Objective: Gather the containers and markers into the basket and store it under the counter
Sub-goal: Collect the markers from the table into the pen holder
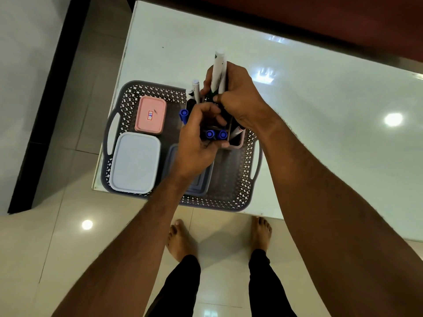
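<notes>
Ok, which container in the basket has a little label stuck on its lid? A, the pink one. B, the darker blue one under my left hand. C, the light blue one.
A: the pink container at the back left of the basket carries a small red-bordered label on its lid; the light blue container has a plain lid.

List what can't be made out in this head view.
- Purple container: mostly covered by the left hand and forearm.
- Marker holder: both hands hide most of it; marker count unclear.
- Right hand: grips white markers, their lower ends hidden.
- Pink container: label too small to read surely.
- Under-counter storage: not in view.
</notes>
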The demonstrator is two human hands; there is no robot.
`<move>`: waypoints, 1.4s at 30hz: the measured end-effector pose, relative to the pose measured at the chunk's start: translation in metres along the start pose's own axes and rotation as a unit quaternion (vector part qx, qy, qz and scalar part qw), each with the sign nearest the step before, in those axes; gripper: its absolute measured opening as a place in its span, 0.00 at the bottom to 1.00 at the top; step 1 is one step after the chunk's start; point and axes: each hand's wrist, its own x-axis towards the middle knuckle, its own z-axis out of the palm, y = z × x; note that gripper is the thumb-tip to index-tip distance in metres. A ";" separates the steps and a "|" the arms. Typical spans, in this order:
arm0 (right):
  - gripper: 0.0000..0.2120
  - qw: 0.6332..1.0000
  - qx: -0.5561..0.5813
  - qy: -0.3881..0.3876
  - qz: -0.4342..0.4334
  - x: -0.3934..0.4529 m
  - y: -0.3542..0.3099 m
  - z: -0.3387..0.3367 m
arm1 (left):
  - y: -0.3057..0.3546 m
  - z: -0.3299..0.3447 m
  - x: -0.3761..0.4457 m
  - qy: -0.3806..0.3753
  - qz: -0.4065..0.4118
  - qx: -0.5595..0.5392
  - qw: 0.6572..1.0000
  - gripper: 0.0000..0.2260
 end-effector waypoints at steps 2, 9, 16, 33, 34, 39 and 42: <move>0.17 1.000 -0.016 -0.012 0.001 0.001 -0.001 0.001 | 0.000 0.001 -0.001 0.012 -0.009 -0.029 0.999 0.31; 0.18 0.999 -0.042 -0.022 0.020 0.002 -0.002 0.003 | -0.005 0.007 -0.003 0.032 0.009 -0.045 0.998 0.36; 0.16 0.999 -0.041 -0.022 0.014 0.002 0.000 -0.003 | -0.009 0.006 -0.006 0.061 0.078 0.086 0.991 0.12; 0.17 0.979 -0.189 -0.078 0.024 0.015 -0.012 -0.016 | -0.011 0.006 -0.006 0.056 0.094 0.090 0.990 0.11; 0.17 0.976 -0.201 -0.079 0.021 0.016 -0.013 -0.017 | -0.011 0.006 -0.006 0.057 0.093 0.088 0.990 0.11; 0.22 0.973 -0.222 -0.053 -0.010 0.015 -0.016 -0.016 | -0.011 0.006 -0.006 0.055 0.088 0.089 0.991 0.11; 0.23 0.971 -0.234 -0.031 -0.022 0.014 -0.013 -0.015 | -0.012 0.006 -0.006 0.058 0.087 0.090 0.990 0.11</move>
